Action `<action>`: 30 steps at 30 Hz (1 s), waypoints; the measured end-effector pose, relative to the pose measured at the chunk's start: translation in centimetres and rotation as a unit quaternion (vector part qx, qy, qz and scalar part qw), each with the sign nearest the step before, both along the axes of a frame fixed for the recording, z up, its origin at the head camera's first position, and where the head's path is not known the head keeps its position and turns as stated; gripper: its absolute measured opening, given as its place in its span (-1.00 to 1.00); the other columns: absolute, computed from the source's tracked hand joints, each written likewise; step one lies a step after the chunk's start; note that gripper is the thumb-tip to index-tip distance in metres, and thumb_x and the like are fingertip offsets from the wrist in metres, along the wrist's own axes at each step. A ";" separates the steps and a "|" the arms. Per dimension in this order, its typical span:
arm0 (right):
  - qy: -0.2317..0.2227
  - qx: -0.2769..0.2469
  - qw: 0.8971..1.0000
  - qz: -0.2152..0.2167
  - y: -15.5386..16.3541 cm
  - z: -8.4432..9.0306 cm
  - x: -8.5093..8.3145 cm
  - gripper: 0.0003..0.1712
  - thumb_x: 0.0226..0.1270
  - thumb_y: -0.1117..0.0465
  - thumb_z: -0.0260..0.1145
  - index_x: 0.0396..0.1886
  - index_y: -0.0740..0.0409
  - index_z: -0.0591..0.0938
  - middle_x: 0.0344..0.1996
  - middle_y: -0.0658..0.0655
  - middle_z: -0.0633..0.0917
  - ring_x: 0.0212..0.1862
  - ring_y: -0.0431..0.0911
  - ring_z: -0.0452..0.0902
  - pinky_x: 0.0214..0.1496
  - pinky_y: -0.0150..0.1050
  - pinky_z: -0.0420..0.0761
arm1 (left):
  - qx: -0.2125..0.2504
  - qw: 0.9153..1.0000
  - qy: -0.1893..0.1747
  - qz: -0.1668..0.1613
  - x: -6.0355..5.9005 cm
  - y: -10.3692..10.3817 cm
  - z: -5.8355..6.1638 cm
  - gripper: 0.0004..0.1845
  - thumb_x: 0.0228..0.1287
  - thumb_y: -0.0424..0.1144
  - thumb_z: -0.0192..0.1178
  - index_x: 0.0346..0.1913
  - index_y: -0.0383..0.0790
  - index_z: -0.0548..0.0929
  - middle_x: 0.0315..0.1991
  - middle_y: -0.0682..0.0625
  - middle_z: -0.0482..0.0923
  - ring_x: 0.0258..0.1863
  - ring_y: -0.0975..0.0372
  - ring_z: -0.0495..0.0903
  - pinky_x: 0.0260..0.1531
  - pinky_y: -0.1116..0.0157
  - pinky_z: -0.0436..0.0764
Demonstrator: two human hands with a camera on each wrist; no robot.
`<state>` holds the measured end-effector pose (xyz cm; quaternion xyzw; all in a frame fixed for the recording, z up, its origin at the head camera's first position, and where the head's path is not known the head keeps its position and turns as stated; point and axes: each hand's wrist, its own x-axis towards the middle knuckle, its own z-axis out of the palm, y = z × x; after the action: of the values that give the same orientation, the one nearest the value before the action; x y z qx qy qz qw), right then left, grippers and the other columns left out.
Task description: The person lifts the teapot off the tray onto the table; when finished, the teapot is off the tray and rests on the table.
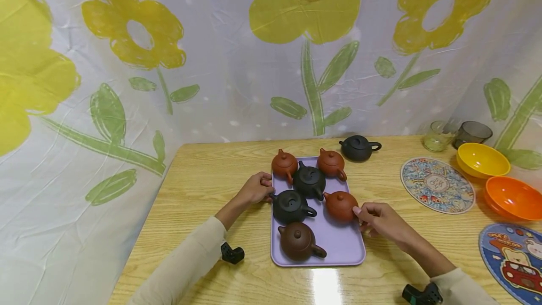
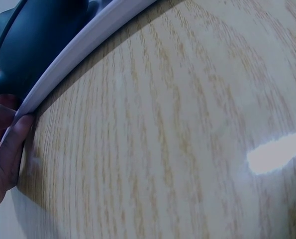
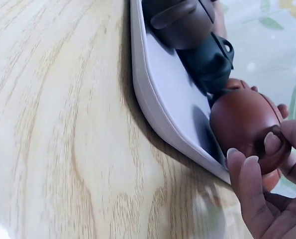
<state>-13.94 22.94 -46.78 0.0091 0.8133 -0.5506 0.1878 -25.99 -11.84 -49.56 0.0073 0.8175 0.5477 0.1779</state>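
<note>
While our left hand is pinching the left rim of the lilac tray, our right hand is gripping the red-brown teapot near its right rim; bare tabletop is flanking both rims, and our fingertips are hiding the teapot's handle.

On the wooden worktop we list: one black teapot standing alone off the tray; a round patterned mat; a cartoon-printed mat at the right edge; a yellow bowl just beside an orange bowl; a clear glass and a smoky glass near them. Behind, we note a flower-printed curtain.
</note>
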 end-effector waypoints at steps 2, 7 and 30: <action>0.005 0.005 1.000 0.005 0.3 0.1 0.0 -0.50 0.51 -0.04 0.21 -0.37 0.37 0.56 -0.35 0.17 0.67 -0.25 -0.05 0.63 -0.30 -0.22 0.65 | 0.002 1.000 -0.001 0.000 0.0 0.0 0.0 -0.51 0.25 -0.53 0.22 0.25 -0.44 0.44 -0.12 -0.19 0.51 -0.47 0.20 0.57 -0.44 0.30 0.76; 0.008 0.015 1.000 0.016 1.3 0.5 -0.2 -0.50 0.48 -0.03 0.24 -0.35 0.39 0.58 -0.28 0.20 0.69 -0.20 -0.03 0.62 -0.26 -0.19 0.67 | 0.008 1.000 -0.003 -0.001 0.1 0.1 0.2 -0.51 0.25 -0.53 0.22 0.25 -0.45 0.43 -0.15 -0.17 0.50 -0.48 0.21 0.56 -0.45 0.31 0.76; 0.006 -0.014 0.995 0.097 9.9 2.6 -6.9 -0.60 0.56 0.05 0.15 -0.24 0.34 0.62 -0.21 0.14 0.71 -0.11 0.01 0.62 -0.23 -0.12 0.71 | -0.005 1.000 0.001 -0.002 0.0 -0.1 0.0 -0.51 0.25 -0.52 0.23 0.25 -0.44 0.44 -0.13 -0.18 0.52 -0.49 0.21 0.57 -0.45 0.28 0.77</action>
<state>-20.88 32.84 -44.19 -0.0758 0.8037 -0.5412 0.2355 -25.99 -11.89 -49.58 0.0084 0.8204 0.5431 0.1786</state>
